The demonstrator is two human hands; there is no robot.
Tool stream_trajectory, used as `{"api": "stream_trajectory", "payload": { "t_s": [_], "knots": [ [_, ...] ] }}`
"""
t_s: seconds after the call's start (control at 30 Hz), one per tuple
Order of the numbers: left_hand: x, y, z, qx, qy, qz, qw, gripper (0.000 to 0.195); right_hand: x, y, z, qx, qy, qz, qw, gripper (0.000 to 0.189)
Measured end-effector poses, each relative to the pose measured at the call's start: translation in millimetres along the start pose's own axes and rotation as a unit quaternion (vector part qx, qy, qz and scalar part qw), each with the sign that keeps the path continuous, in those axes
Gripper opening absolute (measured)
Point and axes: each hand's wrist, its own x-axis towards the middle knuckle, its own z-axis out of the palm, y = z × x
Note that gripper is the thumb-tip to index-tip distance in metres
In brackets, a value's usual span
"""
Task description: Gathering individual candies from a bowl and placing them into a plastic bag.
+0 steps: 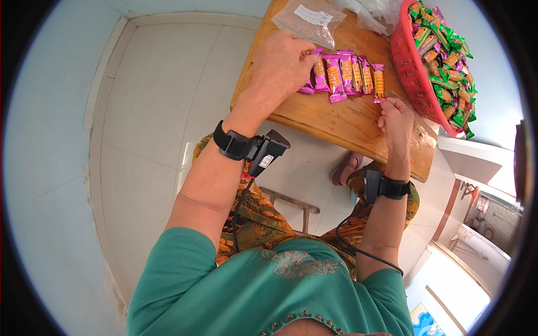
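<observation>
A row of purple-and-orange wrapped snack packets (346, 72) lies side by side on the wooden table (332, 113). My left hand (288, 63) is curled at the row's left end, its fingertips against the upper part of a packet (321, 75). The hand partly covers the leftmost packet (307, 87), and whether the fingers grip anything is hidden. At the right end, slightly apart from the others, is a narrow packet (378, 82). My right hand (396, 117) pinches its lower end between thumb and forefinger.
A red plastic basket (414, 80) heaped with green and purple packets stands at the table's right. Behind the row lies a clear zip bag (309, 21) with a white label, beside crumpled clear plastic (374, 14). A wooden stool bar (290, 200) shows below the table.
</observation>
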Motion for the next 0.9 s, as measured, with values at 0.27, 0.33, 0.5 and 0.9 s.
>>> {"api": "stream_trajectory", "payload": {
  "t_s": [0.27, 0.33, 0.5, 0.9],
  "knots": [
    [-7, -3, 12, 0.062, 0.012, 0.098, 0.993, 0.028, 0, -7, -4, 0.003, -0.042, 0.015, 0.999, 0.018],
    [-6, -3, 12, 0.058, 0.010, 0.070, 0.996, 0.027, 2, -4, -6, 0.020, -0.046, 0.014, 0.999, 0.019],
    [-4, 3, 5, 0.018, -0.021, -0.024, 0.999, 0.023, -3, -1, -4, 0.043, -0.025, -0.002, 0.999, 0.022],
    [-4, -1, 5, -0.004, -0.020, -0.001, 1.000, 0.022, -18, 28, 15, -0.188, 0.220, -0.275, 0.917, 0.015]
  ]
}}
